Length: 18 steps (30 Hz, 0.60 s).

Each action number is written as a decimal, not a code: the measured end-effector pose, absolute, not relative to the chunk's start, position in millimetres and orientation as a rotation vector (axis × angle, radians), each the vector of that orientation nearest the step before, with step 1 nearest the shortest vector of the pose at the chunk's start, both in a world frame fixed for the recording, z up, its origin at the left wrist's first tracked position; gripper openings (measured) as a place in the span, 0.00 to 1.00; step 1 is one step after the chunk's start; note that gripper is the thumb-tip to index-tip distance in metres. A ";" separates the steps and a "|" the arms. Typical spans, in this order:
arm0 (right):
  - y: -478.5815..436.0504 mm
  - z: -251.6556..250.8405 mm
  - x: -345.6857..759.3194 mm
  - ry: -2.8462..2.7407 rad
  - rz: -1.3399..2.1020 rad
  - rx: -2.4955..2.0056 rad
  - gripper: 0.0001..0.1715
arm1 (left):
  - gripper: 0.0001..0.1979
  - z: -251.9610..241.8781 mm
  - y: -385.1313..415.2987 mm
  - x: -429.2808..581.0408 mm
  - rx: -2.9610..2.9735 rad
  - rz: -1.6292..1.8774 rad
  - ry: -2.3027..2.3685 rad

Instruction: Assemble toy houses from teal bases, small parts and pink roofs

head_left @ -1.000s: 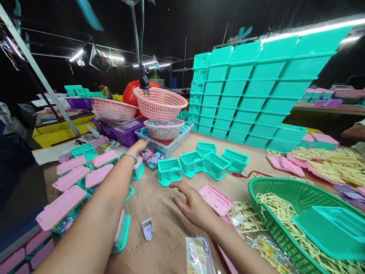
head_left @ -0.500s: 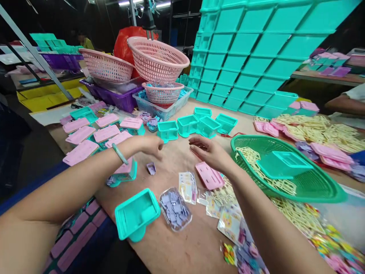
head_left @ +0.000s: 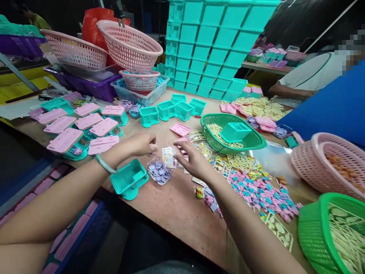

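Observation:
My left hand (head_left: 145, 144) hovers over the table with its fingers bent into a pinch; whatever they hold is too small to make out. Beneath that wrist stands a turquoise open box (head_left: 129, 178) with a rounded foot. Beside the box, a clear tray (head_left: 159, 172) is filled with small purple plastic parts. My right hand (head_left: 193, 159) is open, thumb and fingers apart, over printed cards in clear bags (head_left: 169, 156). A pink plastic lid (head_left: 180, 129) lies just beyond its fingertips, and some pink shows behind the fingers.
Pink-lidded boxes (head_left: 64, 140) stand at the left. Several turquoise boxes (head_left: 149, 116) sit ahead, before stacked turquoise crates (head_left: 211, 49). A green basket (head_left: 234, 142) holds cream parts and a box. Loose pink and blue pieces (head_left: 262, 192) cover the right. A co-worker's arm (head_left: 293, 91) is beyond.
The view has swung right, showing more baskets there. Both hands have come nearer, towards the cards and purple parts. The small purple piece that lay near my left hand no longer shows.

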State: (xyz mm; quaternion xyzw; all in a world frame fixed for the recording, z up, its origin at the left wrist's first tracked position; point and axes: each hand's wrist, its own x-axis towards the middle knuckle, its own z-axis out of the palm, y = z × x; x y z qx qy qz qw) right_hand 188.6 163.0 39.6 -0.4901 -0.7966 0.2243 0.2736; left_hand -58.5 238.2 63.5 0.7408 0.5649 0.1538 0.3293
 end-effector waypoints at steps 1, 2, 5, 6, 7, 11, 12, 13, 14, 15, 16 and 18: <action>163.6 34.3 194.9 -2.171 0.561 -1.428 0.19 | 0.13 64.6 228.3 -56.3 1.971 0.373 1.489; 164.7 28.6 201.5 -2.192 0.532 -1.530 0.17 | 0.14 64.4 217.9 -53.4 2.002 0.345 1.494; 161.3 9.5 214.2 -2.275 0.491 -1.638 0.18 | 0.18 56.1 185.7 -39.6 2.135 0.248 1.403; 156.2 2.9 214.4 -2.326 0.486 -1.621 0.20 | 0.25 50.9 175.9 -33.7 2.225 0.184 1.321; 148.8 -3.2 212.9 -2.388 0.485 -1.608 0.24 | 0.32 44.8 167.3 -28.1 2.366 0.068 1.211; 108.6 -15.7 204.3 -2.533 0.514 -1.592 0.29 | 0.37 24.4 152.8 -16.1 2.735 -0.235 1.035; 100.2 -14.5 204.9 -2.540 0.507 -1.570 0.25 | 0.34 23.9 154.9 -15.9 2.747 -0.232 1.041; 94.5 -11.7 207.1 -2.553 0.503 -1.536 0.20 | 0.32 26.0 159.1 -16.1 2.727 -0.209 1.047; 92.6 -7.9 210.6 -2.570 0.511 -1.497 0.14 | 0.32 30.8 165.4 -16.1 2.679 -0.174 1.051; 95.1 -3.6 214.7 -2.574 0.524 -1.469 0.10 | 0.32 37.6 173.7 -15.4 2.613 -0.129 1.065; 102.0 0.3 218.7 -2.559 0.531 -1.464 0.09 | 0.32 45.6 183.7 -13.5 2.546 -0.072 1.093; 126.5 4.9 224.4 -2.472 0.494 -1.515 0.13 | 0.31 60.8 208.0 -5.6 2.456 0.048 1.180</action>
